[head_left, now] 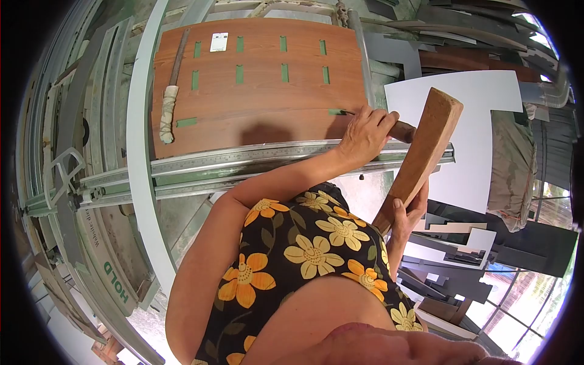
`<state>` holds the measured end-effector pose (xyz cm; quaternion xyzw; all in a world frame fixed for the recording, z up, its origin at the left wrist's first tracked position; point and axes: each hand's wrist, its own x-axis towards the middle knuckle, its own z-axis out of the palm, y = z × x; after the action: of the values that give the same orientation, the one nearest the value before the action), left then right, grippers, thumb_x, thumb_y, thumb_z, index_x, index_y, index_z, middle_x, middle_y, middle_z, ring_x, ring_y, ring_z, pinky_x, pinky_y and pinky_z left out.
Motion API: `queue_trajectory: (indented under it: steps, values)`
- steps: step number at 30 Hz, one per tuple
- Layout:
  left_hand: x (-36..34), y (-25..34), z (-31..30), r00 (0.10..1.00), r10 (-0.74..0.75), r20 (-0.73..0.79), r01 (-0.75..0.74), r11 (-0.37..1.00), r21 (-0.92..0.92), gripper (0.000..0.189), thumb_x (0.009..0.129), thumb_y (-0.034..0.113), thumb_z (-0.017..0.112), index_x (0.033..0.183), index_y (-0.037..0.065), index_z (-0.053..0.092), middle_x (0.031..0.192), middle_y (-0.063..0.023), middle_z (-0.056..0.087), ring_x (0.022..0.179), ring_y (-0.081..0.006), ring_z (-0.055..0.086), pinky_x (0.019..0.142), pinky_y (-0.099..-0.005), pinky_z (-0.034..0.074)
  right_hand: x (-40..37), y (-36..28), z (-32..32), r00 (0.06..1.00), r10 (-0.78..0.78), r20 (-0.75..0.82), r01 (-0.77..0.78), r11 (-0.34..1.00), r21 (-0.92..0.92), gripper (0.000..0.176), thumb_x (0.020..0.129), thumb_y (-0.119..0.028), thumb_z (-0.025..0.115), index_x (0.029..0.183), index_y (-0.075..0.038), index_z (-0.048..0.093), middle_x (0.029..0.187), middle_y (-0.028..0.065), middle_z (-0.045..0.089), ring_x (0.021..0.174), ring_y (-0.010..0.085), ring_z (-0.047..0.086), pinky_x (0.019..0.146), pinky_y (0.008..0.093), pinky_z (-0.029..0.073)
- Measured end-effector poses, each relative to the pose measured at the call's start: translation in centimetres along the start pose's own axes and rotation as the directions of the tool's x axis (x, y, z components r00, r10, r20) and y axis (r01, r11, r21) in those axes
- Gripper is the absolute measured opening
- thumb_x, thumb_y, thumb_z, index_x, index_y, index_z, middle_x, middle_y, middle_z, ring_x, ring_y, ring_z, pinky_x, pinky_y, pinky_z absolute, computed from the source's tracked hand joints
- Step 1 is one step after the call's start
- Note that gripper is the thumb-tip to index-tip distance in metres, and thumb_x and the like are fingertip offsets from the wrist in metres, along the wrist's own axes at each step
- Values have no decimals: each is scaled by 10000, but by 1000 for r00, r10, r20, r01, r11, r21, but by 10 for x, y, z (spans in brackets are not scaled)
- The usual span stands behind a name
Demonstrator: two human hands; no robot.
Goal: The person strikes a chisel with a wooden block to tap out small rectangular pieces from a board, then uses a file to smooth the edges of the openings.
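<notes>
My left hand (365, 135) is closed around a chisel, whose brown wooden handle (402, 131) sticks out to the right of the fingers. Its thin dark blade points left, at a green slot (336, 112) near the front right of a wood-grain panel (267, 97). In my right hand (411, 213) is a long wooden block (429, 137), gripped near its lower end and tilted up. The block's upper part overlaps the end of the chisel handle in this view. Several more green slots (239, 73) run in rows across the panel.
A metal bar with a cloth-wrapped grip (170, 112) and a white label (219, 42) lie on the panel. A metal rail (243, 155) crosses its front edge. White sheet (462, 115) stands right; a long white strip (139, 121) runs left. Board offcuts (474, 24) are stacked behind.
</notes>
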<state>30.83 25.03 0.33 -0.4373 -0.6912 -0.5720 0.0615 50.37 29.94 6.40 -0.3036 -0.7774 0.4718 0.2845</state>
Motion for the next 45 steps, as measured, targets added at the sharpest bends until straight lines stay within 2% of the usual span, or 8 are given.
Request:
queue_trajectory:
  steps: [9,12,23,26,29,33,37,45]
  values:
    - [-1,-1,0,999,32,-12,-31,999,13,548,733,96,776,1228,43,546,1046,-122,561,971,-314,521,831,-410,476,-1,1,-1,1000,-10,-3,10,1000,-17,965,692,-394,802,1447,41,389,1326,152,528,1197,246,534,1028,377,406]
    - [-2,0,1,1000,-1,5,1,1000,5,572,698,72,780,1227,15,569,1085,-116,581,999,-311,522,884,-400,460,0,0,1,1000,-9,0,9,1000,-12,964,689,-391,800,1446,41,389,1317,152,535,1189,246,540,1023,379,411]
    - [-3,-10,4,1000,2,24,-3,1000,30,564,712,92,776,1230,3,569,1087,-121,585,1005,-316,525,889,-398,463,0,-5,8,1000,-1,3,1,1000,8,946,693,-387,789,1448,24,394,1297,148,549,1174,248,548,1019,378,414]
    - [-2,-9,4,999,-8,32,7,999,37,552,713,92,777,1220,7,575,1092,-120,586,1002,-315,525,886,-402,465,-1,4,4,1000,-12,-2,12,1000,5,933,693,-355,779,1453,21,389,1299,149,550,1174,248,547,1019,376,413]
    - [-2,-8,7,999,-3,48,2,1000,22,550,716,89,775,1223,22,571,1100,-118,587,1006,-316,525,885,-407,466,2,-2,4,998,62,13,-59,987,-148,918,692,-303,761,1458,26,377,1314,150,536,1176,250,546,1021,375,412]
    - [-2,-8,3,999,-6,47,5,1000,30,572,722,78,771,1248,51,549,1106,-115,589,1010,-320,525,884,-409,468,-3,0,4,999,32,-35,-32,999,13,878,684,-235,733,1450,27,394,1291,161,557,1182,257,539,1037,380,400]
    - [-1,-8,0,999,-22,31,22,1000,-1,590,729,72,767,1270,62,531,1098,-116,589,1007,-326,523,880,-412,468,1,-3,3,994,107,-2,-106,990,-88,863,669,-210,705,1441,31,405,1284,167,566,1184,258,542,1038,382,400]
    - [5,-8,-13,998,-62,13,61,995,78,580,737,81,768,1267,63,533,1064,-110,587,986,-326,526,855,-411,478,-1,4,4,999,16,28,-14,995,-98,906,662,-273,734,1446,32,400,1294,170,567,1191,262,543,1039,388,401]
